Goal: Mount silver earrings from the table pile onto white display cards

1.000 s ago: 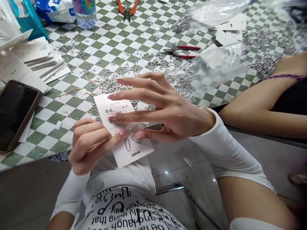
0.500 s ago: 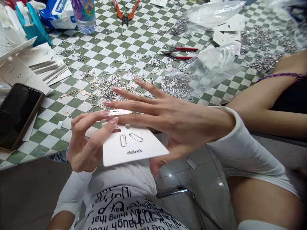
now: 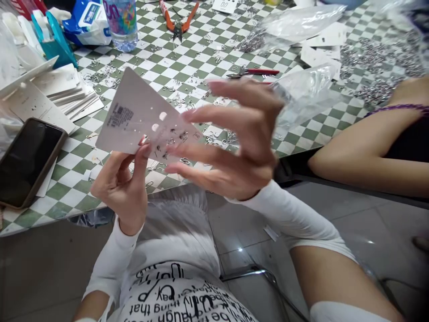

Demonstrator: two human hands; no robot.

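My left hand (image 3: pixel 125 185) pinches a white earring card (image 3: pixel 134 96) between thumb and fingers, at one edge. The card is tilted up with its back towards me, showing a barcode, small holes and metal earring posts with bits of hardware near its right end. My right hand (image 3: pixel 241 143) is beside that end, blurred, its fingers spread and curved. Its fingertips overlap the card's right part; whether they touch it I cannot tell. Under and behind the card, loose silver earring parts (image 3: pixel 214 136) lie on the checkered table (image 3: pixel 157 27).
A phone (image 3: pixel 30 161) and stacked cards (image 3: pixel 72 94) lie at the left, near a bottle (image 3: pixel 120 27). Orange-handled pliers (image 3: pixel 177 29), red-handled pliers (image 3: pixel 258 71) and clear bags (image 3: pixel 308 87) of metal parts lie farther back. Another person's arm (image 3: pixel 362 138) rests at the right.
The card has turned from its printed front, with clip-shaped earrings, to its back, and has risen over the table. My right hand has drawn back rightward and curled its fingers somewhat.
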